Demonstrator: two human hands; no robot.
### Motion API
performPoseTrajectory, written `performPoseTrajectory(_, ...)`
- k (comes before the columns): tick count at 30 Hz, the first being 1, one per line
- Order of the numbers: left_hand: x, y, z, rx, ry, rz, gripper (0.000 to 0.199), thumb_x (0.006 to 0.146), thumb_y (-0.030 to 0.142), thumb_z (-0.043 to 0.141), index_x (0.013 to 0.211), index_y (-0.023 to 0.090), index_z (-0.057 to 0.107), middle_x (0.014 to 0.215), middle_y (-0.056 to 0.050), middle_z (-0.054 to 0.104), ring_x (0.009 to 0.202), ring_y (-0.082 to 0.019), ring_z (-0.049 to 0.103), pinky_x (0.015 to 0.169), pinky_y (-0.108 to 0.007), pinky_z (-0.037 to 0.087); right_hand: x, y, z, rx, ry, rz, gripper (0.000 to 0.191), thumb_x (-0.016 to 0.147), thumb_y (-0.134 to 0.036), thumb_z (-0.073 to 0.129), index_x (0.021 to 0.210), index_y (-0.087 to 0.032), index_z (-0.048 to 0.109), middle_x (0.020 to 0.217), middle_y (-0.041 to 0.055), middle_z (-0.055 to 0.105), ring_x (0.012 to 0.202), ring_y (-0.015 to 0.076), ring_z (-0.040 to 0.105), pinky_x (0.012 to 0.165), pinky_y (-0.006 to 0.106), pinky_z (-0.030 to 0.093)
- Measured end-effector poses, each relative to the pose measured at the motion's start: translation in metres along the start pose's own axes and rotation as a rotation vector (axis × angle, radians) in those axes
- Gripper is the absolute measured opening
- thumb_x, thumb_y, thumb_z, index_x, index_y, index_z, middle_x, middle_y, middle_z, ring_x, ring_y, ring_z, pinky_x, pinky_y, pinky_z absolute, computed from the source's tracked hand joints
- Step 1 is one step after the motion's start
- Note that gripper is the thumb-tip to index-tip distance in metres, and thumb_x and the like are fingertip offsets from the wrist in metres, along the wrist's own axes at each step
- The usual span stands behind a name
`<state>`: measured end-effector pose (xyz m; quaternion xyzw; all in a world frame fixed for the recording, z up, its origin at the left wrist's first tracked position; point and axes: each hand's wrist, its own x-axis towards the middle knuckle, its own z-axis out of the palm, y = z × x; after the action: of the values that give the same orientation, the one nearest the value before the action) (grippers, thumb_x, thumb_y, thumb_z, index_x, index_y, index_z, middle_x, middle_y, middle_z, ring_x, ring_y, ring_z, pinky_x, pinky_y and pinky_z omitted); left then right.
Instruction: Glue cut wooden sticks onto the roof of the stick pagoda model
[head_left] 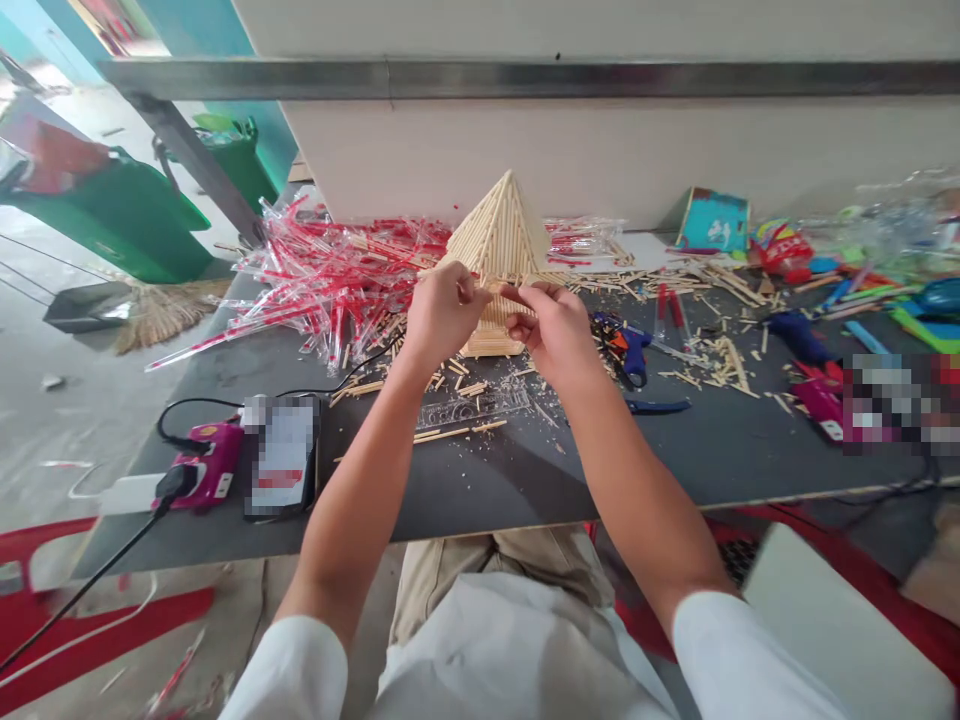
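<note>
Curling before a stick model point(499, 230), left hand point(445, 312) fingers nearly closed, right hand point(556, 325) looser, hold unclear

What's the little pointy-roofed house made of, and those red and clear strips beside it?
The house looks like pale, unpainted wood: thin round sticks show side by side. The strips are probably thin plastic; they look shiny and partly see-through.

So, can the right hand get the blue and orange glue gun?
Probably yes: the glue gun lies close beside the right hand, with nothing tall seen between them, though that hand is busy in front of the stick model.
</note>
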<state>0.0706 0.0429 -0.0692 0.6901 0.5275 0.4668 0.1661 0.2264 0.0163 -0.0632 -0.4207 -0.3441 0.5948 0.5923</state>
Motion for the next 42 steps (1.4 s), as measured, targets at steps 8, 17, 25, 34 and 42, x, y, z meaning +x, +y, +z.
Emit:
performPoseTrajectory(8, 0.000, -0.003, 0.001, -0.021, 0.004, 0.041, 0.034, 0.080, 0.013, 0.067, 0.063, 0.021, 0.039, 0.060, 0.003, 0.047, 0.061, -0.011, 0.048, 0.059, -0.028, 0.032, 0.014, 0.015, 0.022, 0.151, 0.109, 0.035, 0.009, 0.087, -0.015, 0.064, 0.082, -0.020, 0.058, 0.091, -0.0010, 0.073, 0.050, 0.0020, 0.050, 0.044, 0.020, 0.039)
performPoseTrajectory(17, -0.002, 0.007, 0.001, 0.007, 0.016, 0.092, 0.036, 0.077, 0.006, 0.064, 0.058, 0.020, 0.037, 0.054, 0.006, 0.039, 0.055, -0.009, 0.035, 0.058, -0.030, 0.031, 0.021, 0.030, 0.036, 0.040, 0.177, -0.140, 0.029, 0.088, -0.024, 0.065, 0.094, -0.028, 0.037, 0.091, -0.0054, 0.074, 0.040, 0.0031, 0.045, 0.038, 0.023, 0.032)
performPoseTrajectory(25, 0.000, 0.005, -0.008, -0.003, -0.040, 0.074, 0.038, 0.078, 0.009, 0.068, 0.059, 0.020, 0.038, 0.056, 0.005, 0.039, 0.057, -0.010, 0.035, 0.059, -0.030, 0.031, 0.024, 0.034, 0.033, 0.063, 0.195, -0.087, 0.052, 0.084, -0.040, 0.075, 0.086, -0.029, 0.024, 0.090, -0.0052, 0.076, 0.042, 0.0038, 0.045, 0.038, 0.023, 0.035)
performPoseTrajectory(34, 0.001, 0.000, -0.004, -0.048, -0.018, 0.011, 0.037, 0.079, 0.012, 0.067, 0.061, 0.021, 0.037, 0.056, 0.005, 0.037, 0.056, -0.009, 0.035, 0.056, -0.028, 0.031, 0.023, 0.034, 0.039, 0.126, 0.182, -0.115, 0.035, 0.090, -0.027, 0.067, 0.088, -0.028, 0.032, 0.083, -0.0060, 0.072, 0.042, 0.0028, 0.045, 0.038, 0.022, 0.034)
performPoseTrajectory(42, 0.002, -0.004, -0.002, -0.092, 0.015, 0.048, 0.038, 0.079, 0.010, 0.065, 0.061, 0.021, 0.033, 0.056, 0.006, 0.037, 0.056, -0.008, 0.032, 0.062, -0.028, 0.041, 0.023, 0.033, 0.043, 0.054, 0.186, -0.136, 0.049, 0.084, -0.045, 0.078, 0.090, -0.029, 0.032, 0.068, -0.0107, 0.061, 0.042, 0.0046, 0.046, 0.040, 0.023, 0.035)
